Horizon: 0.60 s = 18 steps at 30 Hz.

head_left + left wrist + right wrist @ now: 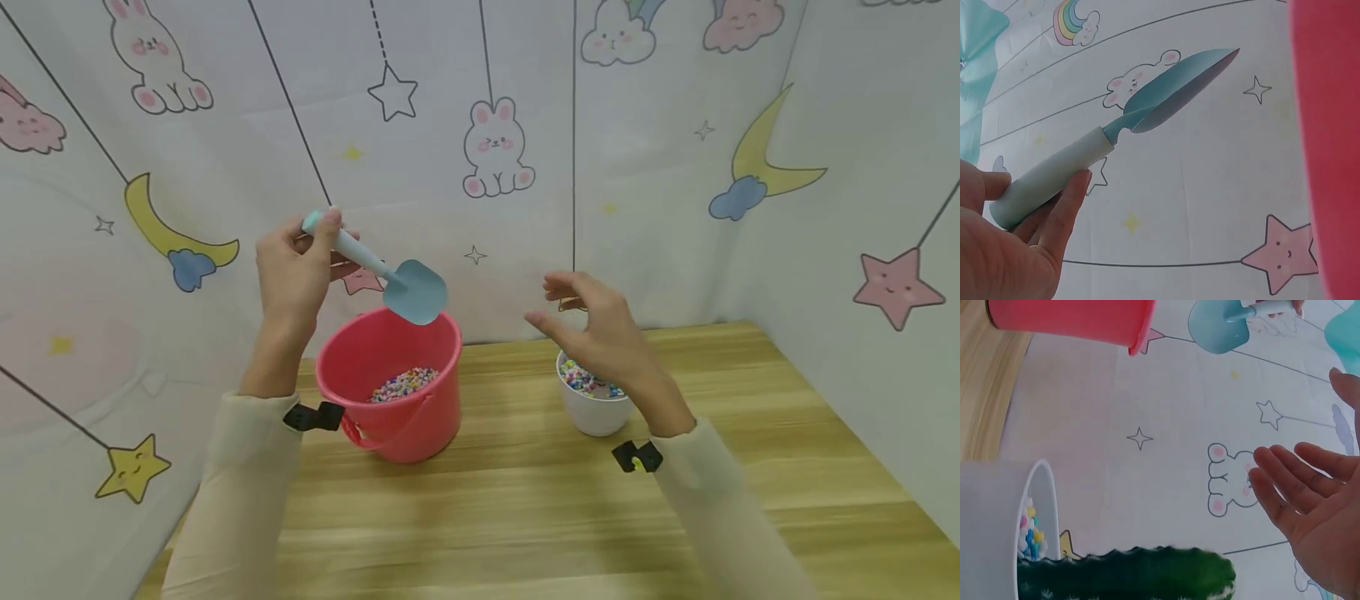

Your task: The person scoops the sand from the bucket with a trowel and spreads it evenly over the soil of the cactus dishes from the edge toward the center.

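Observation:
My left hand holds a small blue trowel by its pale handle, above the pink bucket. In the left wrist view the trowel's scoop shows nothing lying in it, and thumb and fingers pinch the handle. Multicoloured beads cover the bottom of the bucket. Over the white pot at the right hovers my right hand, fingers loosely extended and holding nothing. The pot contains more beads. A green ribbed cactus stands out of it in the right wrist view; the hand hides it in the head view.
Bucket and pot stand near the back of a wooden table, with a gap between them. A white cloth printed with rabbits, stars and moons hangs behind and along both sides. The bucket's handle hangs down at its front.

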Tool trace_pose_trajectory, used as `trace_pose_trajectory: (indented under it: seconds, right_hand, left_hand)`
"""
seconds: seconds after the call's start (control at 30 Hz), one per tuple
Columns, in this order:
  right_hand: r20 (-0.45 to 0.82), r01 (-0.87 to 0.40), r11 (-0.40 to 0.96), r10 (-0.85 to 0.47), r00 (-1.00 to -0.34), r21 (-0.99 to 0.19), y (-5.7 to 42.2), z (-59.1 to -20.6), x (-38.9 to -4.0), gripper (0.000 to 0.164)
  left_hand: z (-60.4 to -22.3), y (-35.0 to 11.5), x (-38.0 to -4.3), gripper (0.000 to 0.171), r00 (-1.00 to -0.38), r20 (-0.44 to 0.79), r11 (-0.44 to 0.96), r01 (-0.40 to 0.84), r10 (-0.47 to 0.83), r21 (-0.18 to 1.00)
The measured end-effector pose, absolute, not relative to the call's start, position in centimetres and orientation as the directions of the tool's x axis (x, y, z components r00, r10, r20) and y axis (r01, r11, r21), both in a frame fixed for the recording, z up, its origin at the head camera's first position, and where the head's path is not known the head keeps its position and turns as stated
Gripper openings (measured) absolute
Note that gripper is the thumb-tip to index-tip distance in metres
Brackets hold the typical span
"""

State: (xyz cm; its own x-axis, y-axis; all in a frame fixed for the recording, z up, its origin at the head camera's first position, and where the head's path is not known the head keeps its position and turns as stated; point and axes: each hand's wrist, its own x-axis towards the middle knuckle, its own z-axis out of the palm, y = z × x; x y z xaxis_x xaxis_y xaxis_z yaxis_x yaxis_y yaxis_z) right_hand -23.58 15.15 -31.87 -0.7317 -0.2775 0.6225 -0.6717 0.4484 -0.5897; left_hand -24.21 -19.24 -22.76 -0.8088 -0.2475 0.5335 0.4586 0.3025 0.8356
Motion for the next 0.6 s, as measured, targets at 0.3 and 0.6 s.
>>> trace_pose_trajectory:
  seconds: [0.3,0.6]
  right_hand:
    - [0.394,-0.586,0.557,-0.435,-0.810,-0.589,11.2,-32.5,-25.4,0.088]
    - [0.210,-0.521,0.613,-0.507,-0.836,-0.594,7.6,-34.0,-27.4,0.114]
  left_hand:
    - [-23.5,-21.6,-26.0,0.047,-0.830,0.503,0.386,0.394,-0.240,0.834]
    - [-24.9,-22.9,-28.5,0.056,-0.905,0.394,0.534,0.256,-0.161,0.806]
